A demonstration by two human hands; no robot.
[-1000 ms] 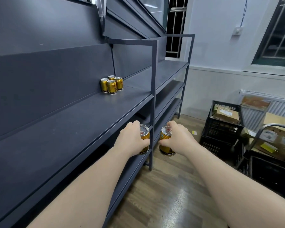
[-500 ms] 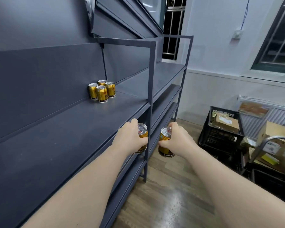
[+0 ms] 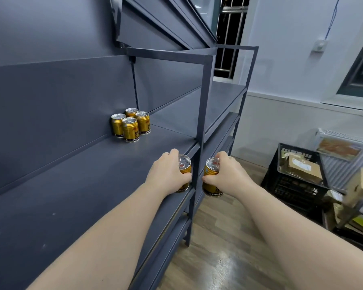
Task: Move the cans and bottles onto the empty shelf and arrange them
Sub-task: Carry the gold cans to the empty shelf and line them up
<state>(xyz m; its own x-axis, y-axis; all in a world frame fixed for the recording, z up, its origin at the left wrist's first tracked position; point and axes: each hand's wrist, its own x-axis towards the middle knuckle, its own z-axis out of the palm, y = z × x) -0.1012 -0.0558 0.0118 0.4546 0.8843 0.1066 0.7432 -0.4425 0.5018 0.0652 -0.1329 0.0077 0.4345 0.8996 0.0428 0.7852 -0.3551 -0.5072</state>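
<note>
Each of my hands holds one small gold can. My left hand (image 3: 168, 174) grips a gold can (image 3: 184, 166) over the front edge of the dark grey shelf (image 3: 71, 195). To the right of the shelf's upright post, my right hand (image 3: 228, 174) grips a second gold can (image 3: 210, 181), which hangs over the floor just off the shelf. Several more gold cans (image 3: 131, 125) stand upright in a tight cluster at the back of the same shelf, against the back panel.
A thin metal post (image 3: 199, 143) rises between my two hands. Lower shelves run beneath and further shelving continues to the right. A black crate (image 3: 296, 185) with cardboard boxes and a metal cart (image 3: 360, 206) stand on the wooden floor at the right.
Both hands have risen with their cans toward the shelf. My left hand's can has come up from below the shelf edge to over its front edge. The view has closed in on the can cluster.
</note>
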